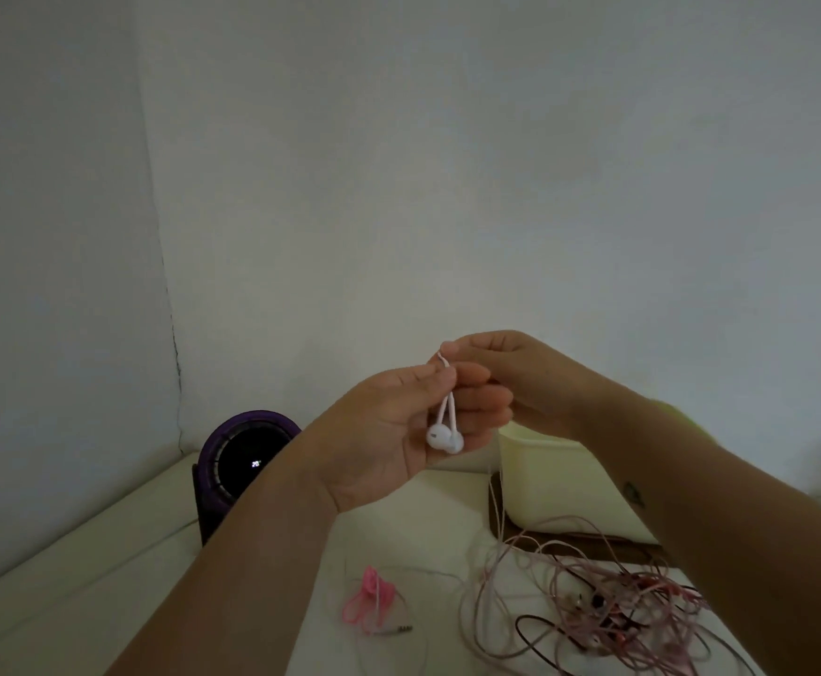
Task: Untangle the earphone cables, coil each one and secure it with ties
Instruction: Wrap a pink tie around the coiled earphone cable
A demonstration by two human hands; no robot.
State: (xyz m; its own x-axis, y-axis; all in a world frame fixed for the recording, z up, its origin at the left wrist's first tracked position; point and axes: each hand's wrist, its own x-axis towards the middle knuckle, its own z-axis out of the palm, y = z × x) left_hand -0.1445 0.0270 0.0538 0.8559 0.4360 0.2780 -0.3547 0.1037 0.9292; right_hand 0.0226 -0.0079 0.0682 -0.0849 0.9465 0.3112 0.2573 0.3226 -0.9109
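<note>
Two white earbuds (pixel 444 437) hang together in front of my left hand (pixel 398 431), whose thumb and fingers pinch their thin stems. My right hand (pixel 510 378) pinches the same pale cable just above, at the top of the stems. That cable (pixel 493 500) drops down to a tangled heap of pink, white and dark earphone cables (pixel 608 607) on the white table (pixel 106 578). A bunch of pink ties (pixel 369 597) lies left of the heap, with a jack plug (pixel 401 628) beside it.
A purple round speaker with a lit display (pixel 247 461) stands at the back left by the wall. A cream box (pixel 559 480) sits on a dark tray (pixel 520 534) behind the tangle, under my right forearm.
</note>
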